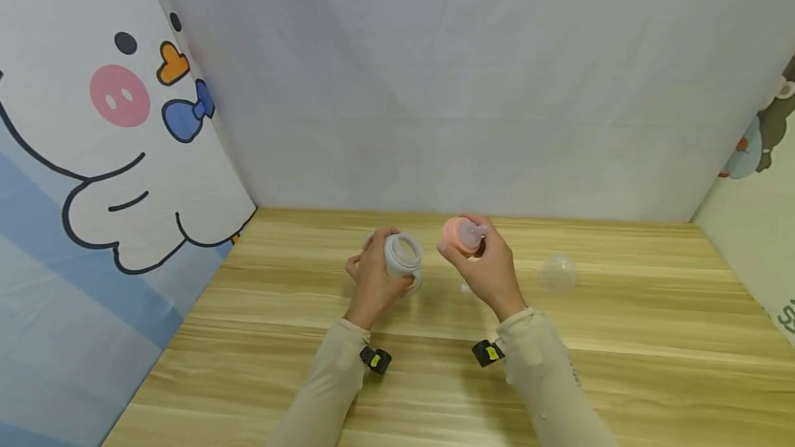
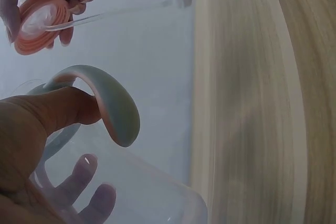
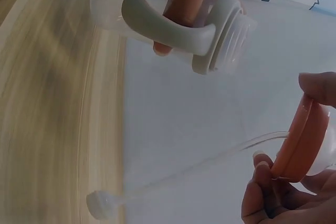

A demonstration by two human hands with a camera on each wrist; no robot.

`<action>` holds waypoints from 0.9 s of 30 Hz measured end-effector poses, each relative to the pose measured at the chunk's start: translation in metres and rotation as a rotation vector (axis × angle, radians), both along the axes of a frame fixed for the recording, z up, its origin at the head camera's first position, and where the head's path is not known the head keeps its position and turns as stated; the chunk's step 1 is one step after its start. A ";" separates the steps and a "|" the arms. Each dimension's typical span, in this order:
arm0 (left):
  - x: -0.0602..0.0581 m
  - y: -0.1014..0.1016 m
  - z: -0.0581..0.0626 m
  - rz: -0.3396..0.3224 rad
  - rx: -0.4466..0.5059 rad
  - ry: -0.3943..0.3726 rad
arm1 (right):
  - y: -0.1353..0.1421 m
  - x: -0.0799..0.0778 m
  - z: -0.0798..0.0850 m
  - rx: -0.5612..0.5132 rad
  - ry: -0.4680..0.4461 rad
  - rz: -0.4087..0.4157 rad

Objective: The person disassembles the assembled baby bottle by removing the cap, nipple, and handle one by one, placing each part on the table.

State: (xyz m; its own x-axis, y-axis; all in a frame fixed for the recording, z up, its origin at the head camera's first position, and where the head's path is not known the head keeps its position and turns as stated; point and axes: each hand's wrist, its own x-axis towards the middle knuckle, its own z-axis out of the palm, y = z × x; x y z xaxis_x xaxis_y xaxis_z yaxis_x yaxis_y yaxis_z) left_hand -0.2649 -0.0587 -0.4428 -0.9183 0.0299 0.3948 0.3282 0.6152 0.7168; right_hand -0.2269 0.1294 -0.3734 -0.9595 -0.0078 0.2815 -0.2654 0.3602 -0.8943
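In the head view my left hand (image 1: pixel 375 280) grips a clear baby bottle (image 1: pixel 406 252) with its mouth uncovered. The thumb is hooked through the bottle's grey-green handle (image 2: pixel 118 109), and fingers show through the transparent body in the left wrist view. To the right, my right hand (image 1: pixel 493 273) pinches a pink-orange screw collar (image 3: pixel 302 142) with a clear teat (image 1: pixel 470 234). From the collar's underside hangs a thin clear straw (image 3: pixel 194 169), ending in a round weight (image 3: pixel 102 205). Collar and bottle are apart.
A clear dome-shaped cap (image 1: pixel 557 274) lies on the wooden table (image 1: pixel 652 309) to the right of my right hand. A small white piece (image 1: pixel 465 288) lies near that hand. Behind the table hangs a pale cloth (image 1: pixel 466 88), with a cartoon-printed cloth (image 1: pixel 62 157) at left.
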 end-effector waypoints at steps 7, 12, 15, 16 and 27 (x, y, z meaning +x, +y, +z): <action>-0.001 0.001 0.001 -0.015 0.001 0.011 | 0.006 -0.015 -0.022 0.006 0.001 -0.016; 0.000 0.001 0.002 -0.019 -0.003 0.007 | 0.010 -0.020 -0.030 0.024 -0.036 -0.018; 0.000 0.001 0.002 -0.015 0.002 -0.010 | 0.013 -0.023 -0.036 0.060 -0.079 -0.018; 0.001 0.000 0.003 -0.014 0.003 -0.013 | 0.015 -0.024 -0.039 0.077 -0.089 -0.023; 0.001 0.001 0.004 -0.026 0.019 -0.008 | 0.047 -0.030 -0.056 0.274 -0.159 -0.085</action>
